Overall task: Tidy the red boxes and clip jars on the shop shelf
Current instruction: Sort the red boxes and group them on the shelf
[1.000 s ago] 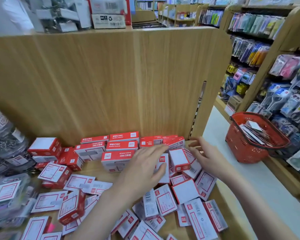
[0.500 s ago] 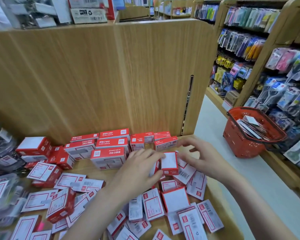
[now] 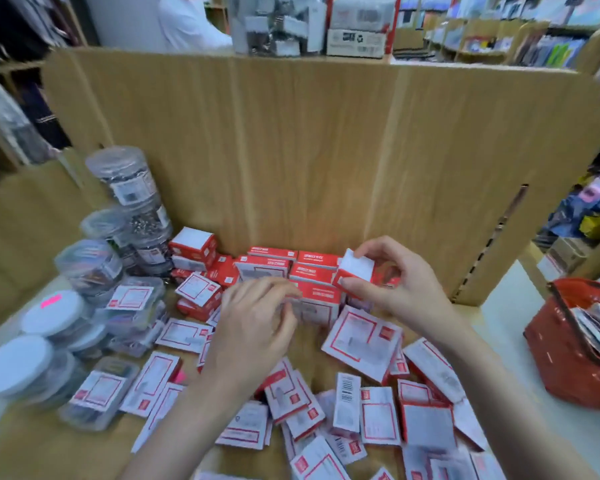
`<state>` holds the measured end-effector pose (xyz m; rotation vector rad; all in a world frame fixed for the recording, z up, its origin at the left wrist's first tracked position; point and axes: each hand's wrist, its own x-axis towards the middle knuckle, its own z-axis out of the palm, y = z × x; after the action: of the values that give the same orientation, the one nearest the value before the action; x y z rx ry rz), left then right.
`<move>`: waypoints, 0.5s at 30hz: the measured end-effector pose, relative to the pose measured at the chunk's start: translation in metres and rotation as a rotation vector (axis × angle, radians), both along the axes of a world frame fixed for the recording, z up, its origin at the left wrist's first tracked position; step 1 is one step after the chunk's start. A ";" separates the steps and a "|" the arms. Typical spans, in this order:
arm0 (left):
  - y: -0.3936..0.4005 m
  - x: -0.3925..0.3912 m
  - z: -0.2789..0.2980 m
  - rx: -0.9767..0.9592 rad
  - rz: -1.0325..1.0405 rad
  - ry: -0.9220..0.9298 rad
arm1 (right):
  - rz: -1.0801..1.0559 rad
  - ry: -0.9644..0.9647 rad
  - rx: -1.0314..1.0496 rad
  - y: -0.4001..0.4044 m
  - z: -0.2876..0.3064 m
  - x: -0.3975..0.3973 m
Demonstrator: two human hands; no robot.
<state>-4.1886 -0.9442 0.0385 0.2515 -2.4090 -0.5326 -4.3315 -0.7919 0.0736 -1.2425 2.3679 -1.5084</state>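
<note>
Body in view: two bare forearms and hands only. Left hand (image 3: 253, 327), right hand (image 3: 400, 285). No sleeves visible up to the frame edge, no gloves, no watch, rings or wristbands showing. Nails short and unpainted where visible. Slight motion blur on the left hand's fingers.

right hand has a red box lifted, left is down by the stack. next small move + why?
Probably set the box down onto the stacked row at the back panel. The right hand pinches it just above that row's right end, the left hand rests at the stack's front, and many boxes lie loose in front.
</note>
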 end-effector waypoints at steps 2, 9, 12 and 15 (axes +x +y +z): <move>-0.018 0.023 -0.003 0.018 0.084 -0.014 | 0.089 0.035 0.005 -0.039 0.000 0.012; -0.061 0.087 -0.018 -0.026 0.192 -0.105 | 0.172 0.155 0.062 -0.164 -0.012 0.062; -0.069 0.101 -0.023 -0.073 0.192 -0.129 | 0.150 0.241 0.185 -0.186 -0.030 0.067; -0.078 0.107 -0.029 -0.075 0.147 -0.156 | 0.185 0.233 0.259 -0.182 -0.034 0.067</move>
<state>-4.0813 -1.0217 0.0096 0.4482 -2.5300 -0.3676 -4.2648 -0.9737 0.0398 -1.5901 2.4037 -1.0152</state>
